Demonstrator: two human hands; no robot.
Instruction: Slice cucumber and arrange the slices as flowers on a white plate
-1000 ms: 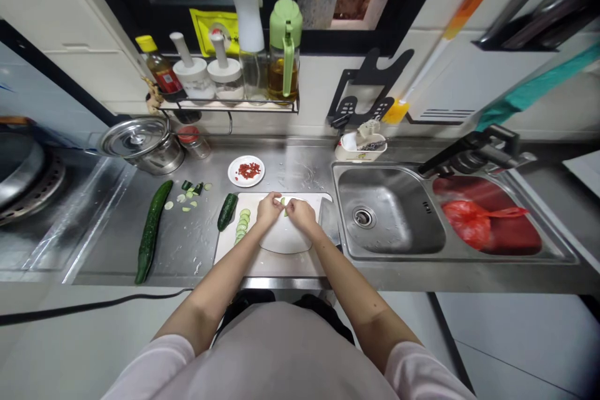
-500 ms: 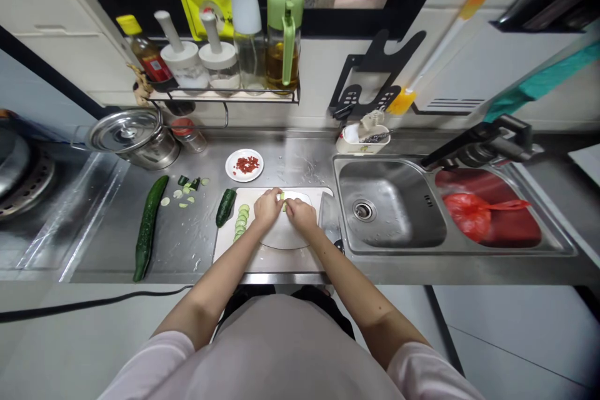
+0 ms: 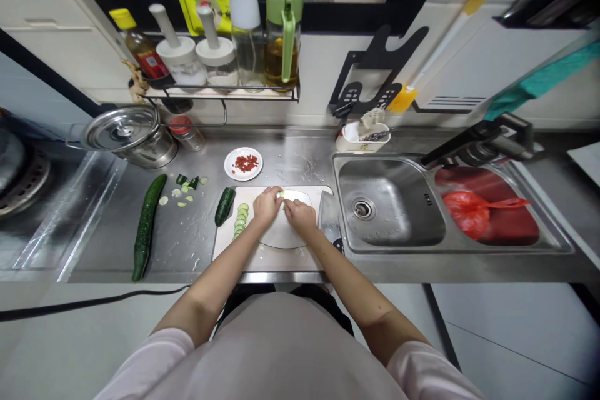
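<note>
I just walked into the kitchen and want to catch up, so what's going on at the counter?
Someone's left hand and right hand meet over the far side of a white plate, with pale green cucumber slices at the fingertips; whether they're gripped is hard to tell. The plate sits on a cutting board. More slices overlap in a row to its left, near a cut cucumber piece. A knife lies at the right, and a long cucumber farther left.
</note>
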